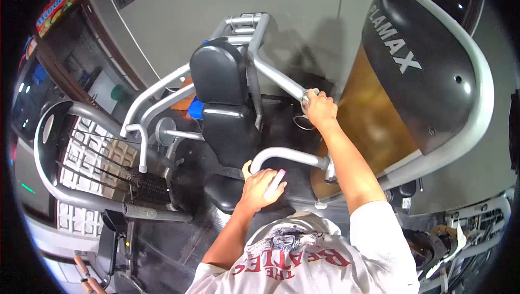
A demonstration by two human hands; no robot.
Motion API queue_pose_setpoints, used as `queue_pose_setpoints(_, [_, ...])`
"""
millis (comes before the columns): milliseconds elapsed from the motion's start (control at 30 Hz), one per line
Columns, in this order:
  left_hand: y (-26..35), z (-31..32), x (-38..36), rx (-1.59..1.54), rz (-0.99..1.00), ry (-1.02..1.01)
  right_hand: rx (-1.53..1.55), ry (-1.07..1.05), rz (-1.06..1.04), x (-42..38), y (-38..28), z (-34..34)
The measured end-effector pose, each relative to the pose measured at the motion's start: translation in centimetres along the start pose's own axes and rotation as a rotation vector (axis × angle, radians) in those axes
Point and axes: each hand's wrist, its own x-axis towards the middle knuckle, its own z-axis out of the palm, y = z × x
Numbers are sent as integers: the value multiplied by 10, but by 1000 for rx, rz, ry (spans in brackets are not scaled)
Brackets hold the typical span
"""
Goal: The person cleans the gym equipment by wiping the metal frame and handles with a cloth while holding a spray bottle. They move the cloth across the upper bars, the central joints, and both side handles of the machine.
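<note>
My left hand (261,190) is closed round a slim white object with a pink end (275,183), whose kind I cannot tell. That hand is right at the lower end of a curved silver handle (290,155) of the exercise machine. Farther forward, my right hand (322,109) is wrapped over the end of the machine's silver lever arm (279,79). A thin metal ring (303,123) shows just below that hand. Between the machine's arms stands a black padded backrest (219,72), with a black seat (223,192) below it, left of my left hand.
A tall weight-stack housing (398,66) marked PLAMAX rises at the right. To the left stands another machine's curved frame (86,202) with dark cables. A grey wall (303,1) is behind the machine. More gym equipment (476,229) fills the lower right.
</note>
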Motion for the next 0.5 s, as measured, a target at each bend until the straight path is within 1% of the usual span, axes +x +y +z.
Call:
queue_pose_setpoints(100, [-6, 11, -7, 7, -95, -15, -15, 7, 82, -38, 15, -11])
queue_pose_setpoints(133, [-7, 13, -7, 62, -26, 34, -14, 3, 115, -50, 20, -13])
queue_pose_setpoints(267, [-10, 19, -11, 145, -28, 34, -10, -23, 254, -100, 33, -24])
queue_pose_setpoints(300, [-3, 13, -7, 187, 40, 62, 10, -34, 283, -114, 35, -27])
queue_pose_setpoints(400, [-9, 17, -14, 149, -68, -22, 77, -76, 351, -148, 35, -43])
queue_pose_setpoints(500, [-12, 18, -15, 111, -60, -3, 59, -97, 373, -178, 36, -44])
